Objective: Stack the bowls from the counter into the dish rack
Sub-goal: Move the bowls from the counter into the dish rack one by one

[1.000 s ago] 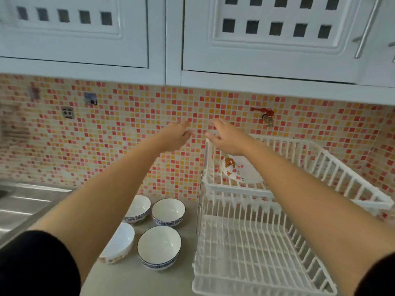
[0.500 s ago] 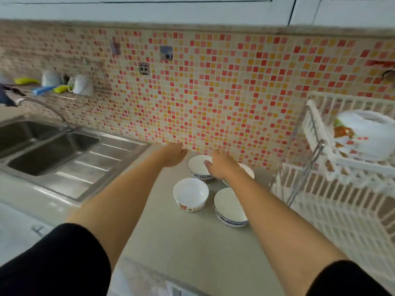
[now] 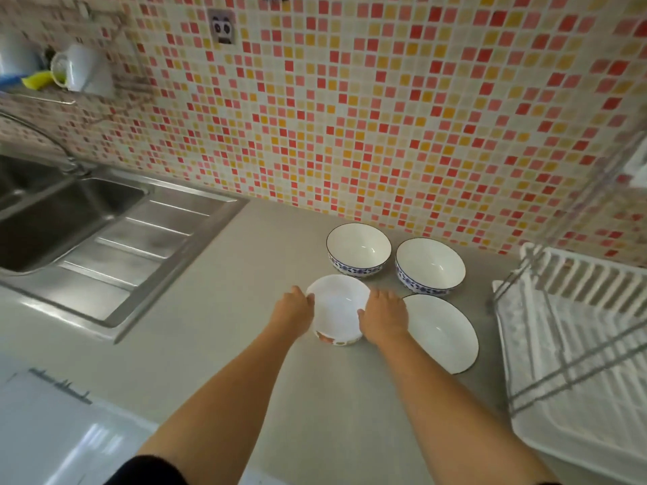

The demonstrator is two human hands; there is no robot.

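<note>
Both hands clamp the small white bowl with the orange-patterned base [image 3: 338, 311]: left hand [image 3: 293, 310] on its left rim, right hand [image 3: 384, 318] on its right, fingers closed against the sides. It sits on the grey desk [image 3: 217, 344] among three blue-rimmed white bowls [image 3: 430, 266]. First pick-up, I'd say; next, lift clear and carry right to the white plastic dish rack [image 3: 577, 362].

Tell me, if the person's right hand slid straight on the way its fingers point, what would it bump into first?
The right hand points toward the wall, so beyond the white bowl with orange trim it cups, it would probably meet the left blue-patterned white bowl; depth is hard to judge.
</note>
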